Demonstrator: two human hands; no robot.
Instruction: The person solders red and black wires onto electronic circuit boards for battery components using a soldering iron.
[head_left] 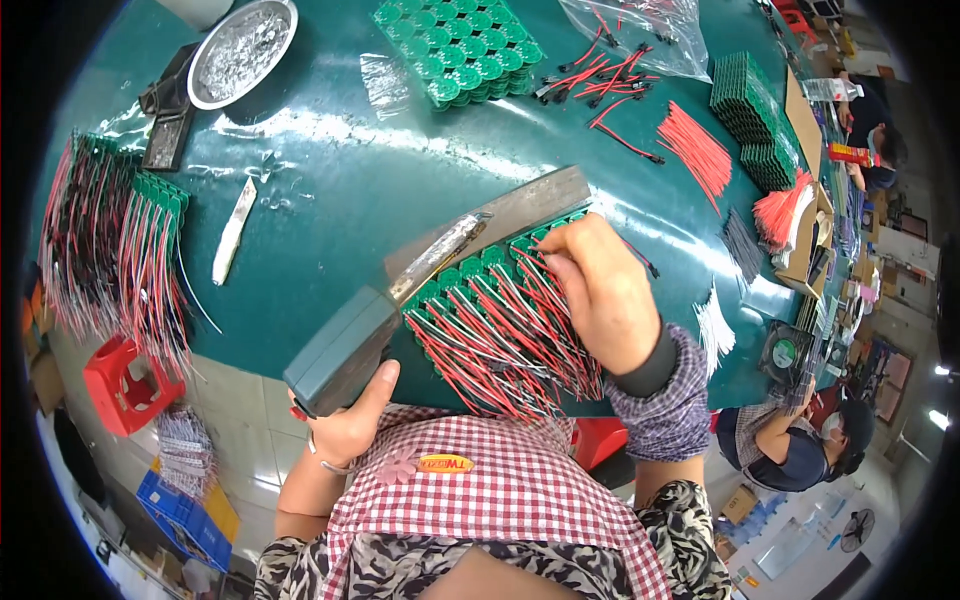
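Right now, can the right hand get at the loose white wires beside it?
Likely yes: the white wires lie uncovered near the checked sleeve, though the right hand would have to leave the green boards first.

Your left hand (pixel 350 428) grips a soldering gun (pixel 342 348) left of the wired circuit-board panel (pixel 472 267). Your right hand (pixel 605 295) touches the panel's right end; a metal bar (pixel 548 198) lies along its far edge.

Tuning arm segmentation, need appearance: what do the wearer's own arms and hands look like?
Left hand: no glove, thin pale band at the wrist, bare forearm. Right hand: no glove, dark cuff at the wrist, then a purple-grey checked oversleeve. Upper arms: black-and-cream patterned sleeves. No cables visible on either arm.
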